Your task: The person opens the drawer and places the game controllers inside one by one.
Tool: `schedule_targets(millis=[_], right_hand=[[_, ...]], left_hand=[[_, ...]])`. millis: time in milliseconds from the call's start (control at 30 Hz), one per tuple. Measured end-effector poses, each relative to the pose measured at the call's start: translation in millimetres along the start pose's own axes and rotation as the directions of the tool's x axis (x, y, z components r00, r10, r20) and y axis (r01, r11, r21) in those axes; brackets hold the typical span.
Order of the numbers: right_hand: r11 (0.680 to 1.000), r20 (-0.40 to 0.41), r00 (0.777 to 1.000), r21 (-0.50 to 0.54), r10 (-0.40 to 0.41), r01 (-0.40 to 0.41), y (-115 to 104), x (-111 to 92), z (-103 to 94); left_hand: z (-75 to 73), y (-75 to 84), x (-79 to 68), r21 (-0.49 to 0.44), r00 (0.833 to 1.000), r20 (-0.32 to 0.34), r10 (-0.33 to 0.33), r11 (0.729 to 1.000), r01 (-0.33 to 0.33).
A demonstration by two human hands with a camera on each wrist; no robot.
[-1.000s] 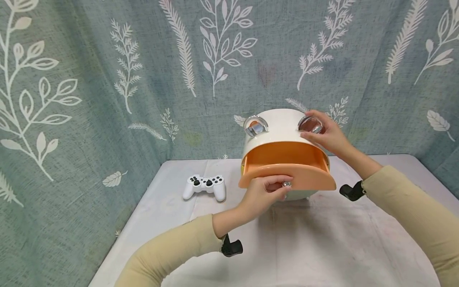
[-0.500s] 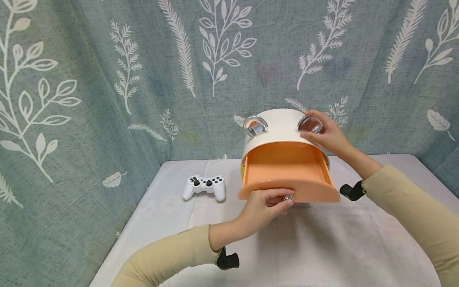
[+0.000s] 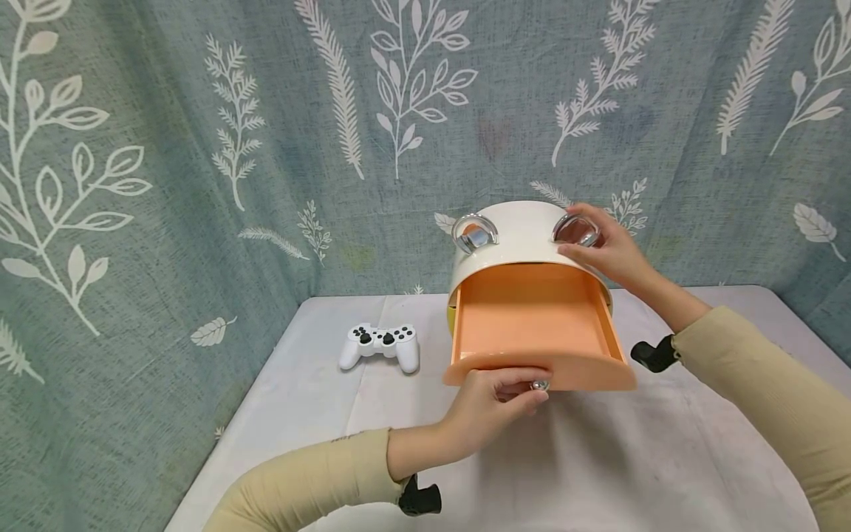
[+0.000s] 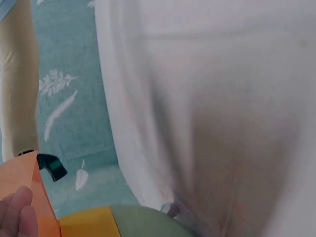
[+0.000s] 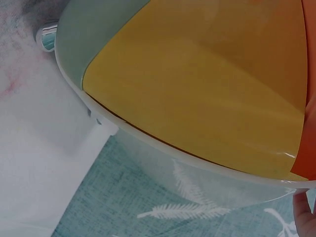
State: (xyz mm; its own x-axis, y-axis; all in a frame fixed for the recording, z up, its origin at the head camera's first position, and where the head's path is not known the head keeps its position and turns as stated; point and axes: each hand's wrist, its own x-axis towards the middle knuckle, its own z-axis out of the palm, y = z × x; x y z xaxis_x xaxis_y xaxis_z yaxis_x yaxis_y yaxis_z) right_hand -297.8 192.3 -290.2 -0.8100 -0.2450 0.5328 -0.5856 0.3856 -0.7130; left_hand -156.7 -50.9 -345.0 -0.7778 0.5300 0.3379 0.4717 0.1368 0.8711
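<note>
A small rounded drawer cabinet [image 3: 521, 233] with a glossy cream top stands on the table. Its orange top drawer [image 3: 532, 318] is pulled far out toward me, with nothing inside. My left hand [image 3: 482, 414] pinches the small chrome knob [image 3: 541, 385] on the drawer's front. With thumb and fingers, my right hand [image 3: 612, 251] grips the right chrome ring [image 3: 589, 239] on top; its twin ring [image 3: 490, 227] is untouched. Below the orange drawer, the right wrist view shows a yellow drawer front [image 5: 207, 89] and a green one [image 5: 94, 34], both closed.
A white game controller [image 3: 379, 347] lies on the white-covered table [image 3: 379, 428], left of the cabinet. A teal curtain [image 3: 266, 185] with white leaf prints hangs behind and along the left. Black wrist cameras [image 3: 420, 499] stick out from the sleeves.
The orange drawer has slid further out toward me, its front coming down in view with my left hand on the knob. My right hand has stayed on the ring.
</note>
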Motion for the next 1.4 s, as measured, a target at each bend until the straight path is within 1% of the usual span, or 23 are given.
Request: schedule_targets(millis=[133,400,700,867,1067,1200,1333,1400], right_hand=[[1.0,0.004,1.0,0.013,-0.001,0.0,-1.8,-0.5,-0.1],[1.0,-0.002,1.0,-0.001,0.004,-0.004,1.0,1.3,0.9],[1.0,-0.001,1.0,0.002,-0.004,0.004,0.9,1.7,1.3],[1.0,-0.004,1.0,0.0,0.0,0.0,2.2,2.0,1.8],[1.0,-0.006,1.0,-0.001,0.017,-0.017,1.6,1.6,2.4],[1.0,-0.006,1.0,0.01,0.019,-0.019,1.0,0.4,1.5],[1.0,-0.009,1.0,0.008,0.024,-0.024,0.9,0.2,1.5],[1.0,-0.01,1.0,0.005,0.024,-0.024,1.1,0.5,1.7]], left_hand=[[1.7,-1.0,-1.9,0.002,1.0,-0.001,0.015,1.0,-0.015],[1.6,-1.6,-3.7,0.0,1.0,-0.006,0.019,1.0,-0.019],[1.7,-4.0,-5.1,0.013,0.998,-0.008,0.061,0.998,-0.06],[-1.1,-0.6,-7.0,0.024,0.998,-0.008,0.061,0.998,-0.061],[-13.7,11.3,-13.1,0.005,0.999,-0.01,0.035,0.999,-0.035],[-25.1,20.5,-16.9,0.031,0.999,-0.007,0.042,0.999,-0.042],[-38.2,31.0,-19.5,0.056,0.998,-0.022,0.061,0.997,-0.06],[-45.7,35.3,-19.9,0.09,0.993,-0.047,0.104,0.991,-0.099]])
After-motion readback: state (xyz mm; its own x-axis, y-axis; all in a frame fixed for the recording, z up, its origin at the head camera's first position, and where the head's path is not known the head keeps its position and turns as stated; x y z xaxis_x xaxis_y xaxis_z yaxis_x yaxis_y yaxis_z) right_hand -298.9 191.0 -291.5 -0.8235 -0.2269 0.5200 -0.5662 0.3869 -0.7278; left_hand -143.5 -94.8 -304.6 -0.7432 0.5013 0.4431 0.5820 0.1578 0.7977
